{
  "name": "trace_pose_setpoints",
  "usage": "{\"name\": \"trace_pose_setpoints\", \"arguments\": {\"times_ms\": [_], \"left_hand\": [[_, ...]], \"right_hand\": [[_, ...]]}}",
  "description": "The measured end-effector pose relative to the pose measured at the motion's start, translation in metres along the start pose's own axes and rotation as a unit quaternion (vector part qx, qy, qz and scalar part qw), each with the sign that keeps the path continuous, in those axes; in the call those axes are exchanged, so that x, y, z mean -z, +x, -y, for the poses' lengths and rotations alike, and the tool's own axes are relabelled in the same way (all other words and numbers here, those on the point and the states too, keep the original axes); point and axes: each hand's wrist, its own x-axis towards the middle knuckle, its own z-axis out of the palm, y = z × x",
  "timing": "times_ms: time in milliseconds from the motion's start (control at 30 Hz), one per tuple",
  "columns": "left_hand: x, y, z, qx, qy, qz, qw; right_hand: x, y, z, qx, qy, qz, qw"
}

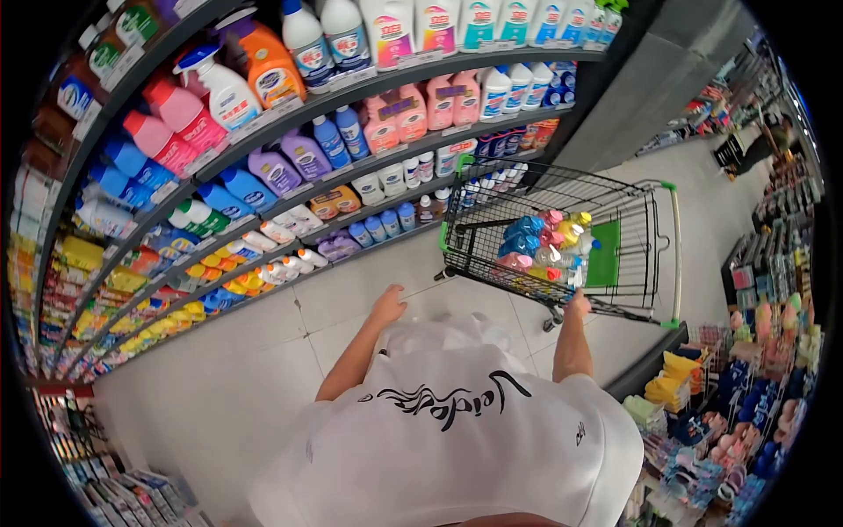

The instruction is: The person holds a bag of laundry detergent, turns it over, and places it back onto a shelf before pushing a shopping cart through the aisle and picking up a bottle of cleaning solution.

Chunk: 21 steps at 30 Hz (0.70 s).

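My right hand [578, 306] is closed at the near side of a black wire shopping cart [492, 279] with green corners, seemingly round its rim. Just beyond that hand, a white bottle top [575, 277] shows among the load. Inside the cart lie several bottles, among them blue bottles [524, 233], a pink bottle [516, 261] and a yellow bottle [569, 234]. My left hand [388, 306] hangs over the floor between me and the shelves, holding nothing, its fingers loosely apart.
Curved shelves [369, 83] of cleaning bottles run along the left and ahead. A grey pillar [645, 79] rises behind the cart. At the right stands a display of slippers and small goods [746, 413]. Pale floor tiles [237, 351] lie below, and a dark-clothed person [768, 145] is far off.
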Motion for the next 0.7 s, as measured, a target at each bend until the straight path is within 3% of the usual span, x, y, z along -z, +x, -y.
{"name": "trace_pose_setpoints", "arguments": {"times_ms": [33, 100, 133, 267, 367, 433, 467, 567, 700], "left_hand": [[0.0, -0.002, -0.002, -0.001, 0.004, 0.0, 1.0], [0.002, -0.006, -0.005, 0.0, 0.011, -0.003, 1.0], [0.005, -0.008, -0.009, 0.011, -0.001, 0.006, 1.0], [0.0, -0.008, -0.003, 0.004, 0.007, 0.009, 1.0], [0.0, -0.009, -0.002, 0.004, 0.015, 0.013, 1.0], [0.003, -0.011, -0.005, 0.009, 0.017, 0.02, 1.0], [0.003, -0.012, -0.003, 0.008, 0.023, 0.022, 0.999], [0.004, -0.015, -0.006, 0.017, 0.015, 0.024, 0.999], [0.003, -0.016, -0.008, 0.027, 0.012, 0.023, 0.999]], "right_hand": [[-0.013, 0.005, 0.002, 0.023, -0.059, -0.007, 0.998], [-0.03, -0.01, 0.012, 0.054, -0.052, 0.005, 0.997], [-0.059, 0.02, -0.003, 0.05, -0.121, -0.059, 0.99], [-0.087, 0.035, 0.002, 0.063, -0.073, 0.025, 0.995], [-0.053, -0.021, 0.06, 0.045, -0.021, 0.101, 0.994], [-0.072, 0.032, 0.045, 0.168, -0.22, 0.144, 0.95], [-0.082, 0.037, 0.044, 0.122, -0.155, 0.085, 0.977], [-0.092, 0.03, 0.048, 0.126, -0.179, 0.033, 0.975], [-0.087, 0.019, 0.049, 0.157, -0.193, 0.087, 0.965]]}}
